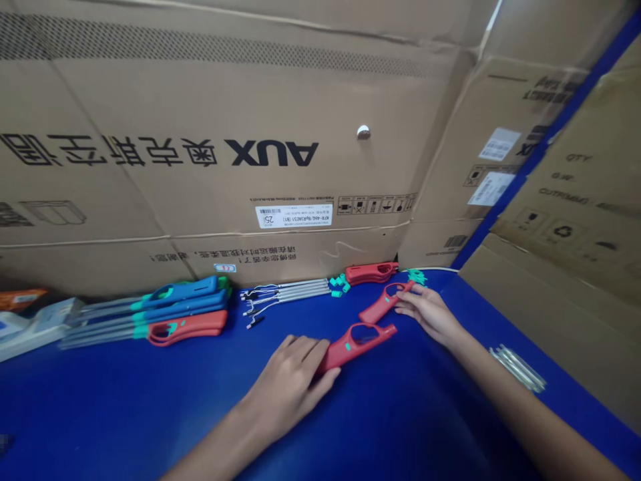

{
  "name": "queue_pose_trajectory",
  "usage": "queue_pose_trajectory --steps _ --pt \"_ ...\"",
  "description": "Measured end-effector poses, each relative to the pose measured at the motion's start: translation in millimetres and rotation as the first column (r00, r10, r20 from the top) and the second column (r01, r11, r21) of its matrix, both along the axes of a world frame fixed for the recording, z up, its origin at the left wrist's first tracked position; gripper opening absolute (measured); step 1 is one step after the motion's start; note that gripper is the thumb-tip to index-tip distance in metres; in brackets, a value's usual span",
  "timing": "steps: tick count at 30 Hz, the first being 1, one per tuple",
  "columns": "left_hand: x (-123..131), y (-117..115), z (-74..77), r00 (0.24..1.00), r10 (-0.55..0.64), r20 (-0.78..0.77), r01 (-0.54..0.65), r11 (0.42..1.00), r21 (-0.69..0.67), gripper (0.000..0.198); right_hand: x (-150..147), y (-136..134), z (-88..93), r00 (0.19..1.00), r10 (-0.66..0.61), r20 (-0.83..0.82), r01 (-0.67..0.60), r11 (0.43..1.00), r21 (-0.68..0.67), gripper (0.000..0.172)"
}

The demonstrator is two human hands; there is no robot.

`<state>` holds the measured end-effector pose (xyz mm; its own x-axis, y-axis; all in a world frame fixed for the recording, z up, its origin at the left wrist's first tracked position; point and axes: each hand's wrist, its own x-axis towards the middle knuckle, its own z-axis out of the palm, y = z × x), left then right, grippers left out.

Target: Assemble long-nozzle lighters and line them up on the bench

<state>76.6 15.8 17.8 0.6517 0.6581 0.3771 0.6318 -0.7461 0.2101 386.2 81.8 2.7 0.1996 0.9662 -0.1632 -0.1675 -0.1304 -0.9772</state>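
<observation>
Over a blue surface, a person's left hand, fingers wrapped around the broad end of a red casing, and right hand, pinching the tip of a second casing, were apparently at a handling step calling next for steady grips, the gripped ends partly hidden.

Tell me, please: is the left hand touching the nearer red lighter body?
Touching. The head view shows it: the left hand grips one end of the nearer red lighter body, fingers over it, thumb at its near edge.
</observation>
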Motion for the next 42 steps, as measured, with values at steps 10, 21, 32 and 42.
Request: queue_pose_trajectory --steps 10,21,32,42 --pt "-49.8 -24.7 -27.8 0.989 0.05 0.137 -0.066 0.992 0.112 0.026 -2.0 -0.3 25.0 0.987 -0.091 0.136 0.065 0.981 0.184 0.061" --pt "-48.0 -28.4 -34.4 0.992 -0.015 0.129 -0.004 0.99 0.144 0.026 -21.1 9.9 20.7 0.074 -0.086 0.994 -0.674 0.73 0.113 0.032" --pt "-47.6 -27.9 -32.9 0.996 -0.013 0.093 0.004 0.995 0.102 0.025 -18.0 9.7 5.7 0.059 -0.178 0.982 -0.584 0.792 0.179 0.024" --pt "-46.1 -27.9 -32.6 0.993 -0.013 0.116 0.002 0.996 0.088 0.024 -11.7 -14.0 -10.3 0.096 -0.159 0.983 -0.509 0.84 0.186 0.026"
